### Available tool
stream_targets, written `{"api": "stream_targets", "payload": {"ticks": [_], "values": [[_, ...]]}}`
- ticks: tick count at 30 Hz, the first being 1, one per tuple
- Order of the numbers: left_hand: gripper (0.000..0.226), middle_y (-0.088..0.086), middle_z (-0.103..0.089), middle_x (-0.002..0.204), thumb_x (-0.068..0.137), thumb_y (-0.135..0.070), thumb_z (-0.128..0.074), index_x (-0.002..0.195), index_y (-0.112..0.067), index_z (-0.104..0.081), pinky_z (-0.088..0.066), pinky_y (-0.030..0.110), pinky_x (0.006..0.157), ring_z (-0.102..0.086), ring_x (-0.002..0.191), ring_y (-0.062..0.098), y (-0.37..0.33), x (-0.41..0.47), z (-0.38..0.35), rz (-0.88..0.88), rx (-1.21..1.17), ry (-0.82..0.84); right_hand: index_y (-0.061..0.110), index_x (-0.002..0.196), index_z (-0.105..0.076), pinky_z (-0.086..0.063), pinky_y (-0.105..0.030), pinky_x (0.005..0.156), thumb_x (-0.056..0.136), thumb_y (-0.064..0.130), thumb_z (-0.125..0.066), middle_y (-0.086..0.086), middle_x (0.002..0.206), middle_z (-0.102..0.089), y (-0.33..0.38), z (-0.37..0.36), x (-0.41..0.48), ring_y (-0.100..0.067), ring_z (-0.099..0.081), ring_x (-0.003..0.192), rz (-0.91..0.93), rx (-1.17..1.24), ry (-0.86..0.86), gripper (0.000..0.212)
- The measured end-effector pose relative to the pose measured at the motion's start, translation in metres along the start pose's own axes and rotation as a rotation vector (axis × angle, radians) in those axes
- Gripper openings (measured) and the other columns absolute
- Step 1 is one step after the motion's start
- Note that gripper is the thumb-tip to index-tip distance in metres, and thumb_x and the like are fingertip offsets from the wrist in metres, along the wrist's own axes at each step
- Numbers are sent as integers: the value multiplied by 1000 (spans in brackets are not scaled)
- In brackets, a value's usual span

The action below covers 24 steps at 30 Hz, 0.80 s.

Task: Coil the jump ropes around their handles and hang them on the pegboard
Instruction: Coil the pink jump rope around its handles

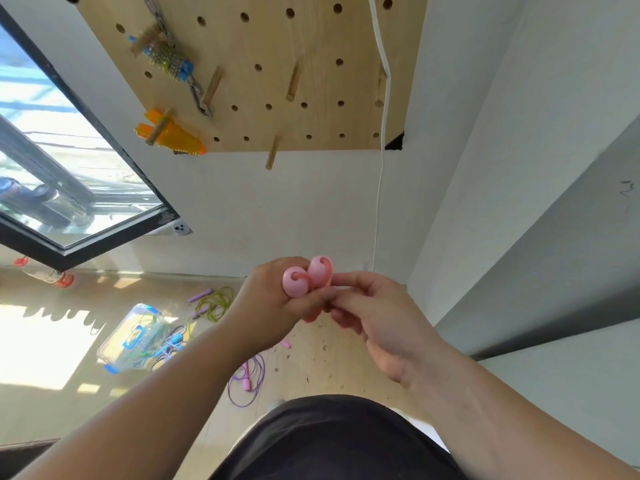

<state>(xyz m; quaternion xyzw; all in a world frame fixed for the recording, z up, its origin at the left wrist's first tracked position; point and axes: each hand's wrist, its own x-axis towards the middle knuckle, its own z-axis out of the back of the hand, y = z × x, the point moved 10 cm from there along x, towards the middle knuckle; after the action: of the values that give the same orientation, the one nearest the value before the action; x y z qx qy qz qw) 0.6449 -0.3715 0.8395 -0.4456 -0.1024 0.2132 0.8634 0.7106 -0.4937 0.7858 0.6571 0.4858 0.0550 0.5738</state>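
Observation:
My left hand (pixel 273 303) grips two pink jump rope handles (pixel 306 277) side by side, their rounded ends pointing up toward me. My right hand (pixel 374 313) pinches at the handles from the right; the pink rope itself is mostly hidden behind the fingers. High on the wall is the wooden pegboard (pixel 277 57), with a blue beaded rope (pixel 169 58) and an orange rope (pixel 169 133) hanging on pegs at its left. Several pegs (pixel 292 83) are bare. On the floor lie a purple rope (pixel 247 382) and a green rope with purple handles (pixel 214 303).
A clear plastic box with blue latches (pixel 133 337) lies on the floor with ropes spilling from it. A white cable (pixel 382 133) runs down the wall past the pegboard. A window (pixel 52 161) is at the left, a bottle (pixel 48 275) below it. A grey wall corner stands at the right.

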Motion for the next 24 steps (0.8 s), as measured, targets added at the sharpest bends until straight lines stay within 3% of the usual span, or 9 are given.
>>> {"api": "stream_targets", "payload": {"ticks": [3, 6, 9, 11, 13, 16, 18, 21, 24], "values": [[24, -1, -70, 64, 84, -35, -80, 73, -18, -68, -58, 34, 60, -67, 59, 14, 3, -3, 0, 105, -22, -69, 13, 101, -76, -52, -16, 67, 90, 5, -72, -12, 85, -75, 12, -3, -9, -10, -67, 73, 144, -209, -47, 15], [28, 1, -71, 61, 84, -38, -81, 70, -17, -70, -54, 26, 54, -66, 54, 10, 8, -6, 0, 205, -110, -110, 25, 97, -77, -57, -23, 75, 88, 17, -76, 6, 86, -76, 30, -2, -13, -4, -70, 80, 270, -546, -78, 12], [39, 7, -74, 68, 73, -58, -79, 73, -19, -75, -62, 49, 67, -74, 67, 24, 16, -8, -1, 245, -228, -96, 29, 102, -76, -55, -23, 79, 86, 25, -79, 16, 86, -73, 41, -2, -13, 0, -68, 84, 343, -706, -39, 16], [47, 12, -74, 72, 67, -65, -73, 74, -18, -75, -61, 55, 71, -74, 69, 31, 18, -10, -3, 273, -353, -95, 25, 108, -74, -55, -25, 84, 87, 16, -78, 10, 89, -74, 43, 1, -11, -5, -70, 87, 338, -603, -7, 23], [53, 21, -72, 77, 66, -66, -72, 75, -14, -75, -58, 51, 72, -71, 70, 34, 19, -13, -8, 303, -480, -78, 22, 109, -73, -57, -29, 85, 86, 6, -77, 3, 94, -77, 48, 5, -12, -13, -73, 92, 364, -431, -19, 28], [47, 16, -68, 75, 69, -65, -73, 71, -19, -76, -54, 53, 76, -64, 72, 34, 31, -20, -6, 402, -672, -114, 20, 109, -71, -55, -21, 81, 89, 7, -73, -2, 99, -77, 55, 28, -14, -10, -72, 94, 402, -147, -148, 24], [44, 13, -66, 76, 69, -65, -73, 69, -21, -77, -53, 54, 78, -62, 72, 32, 36, -23, -1, 417, -693, -125, 23, 110, -73, -55, -23, 78, 90, 23, -73, 1, 103, -77, 44, 31, -8, -12, -71, 98, 325, -204, -147, 20], [42, 12, -67, 75, 77, -63, -71, 69, -21, -76, -54, 52, 77, -63, 70, 30, 35, -24, 3, 382, -655, -117, 19, 100, -78, -54, -31, 75, 78, 54, -70, -2, 97, -77, 5, 15, 1, -19, -70, 91, 88, -357, 17, 42], [46, 6, -67, 67, 75, -66, -70, 67, -21, -75, -54, 42, 70, -65, 65, 23, 36, -23, 8, 343, -563, -124, 6, 90, -75, -50, -30, 66, 90, 32, -71, -7, 83, -74, -4, 4, 2, -17, -64, 78, 71, -247, 43, 26]]}}
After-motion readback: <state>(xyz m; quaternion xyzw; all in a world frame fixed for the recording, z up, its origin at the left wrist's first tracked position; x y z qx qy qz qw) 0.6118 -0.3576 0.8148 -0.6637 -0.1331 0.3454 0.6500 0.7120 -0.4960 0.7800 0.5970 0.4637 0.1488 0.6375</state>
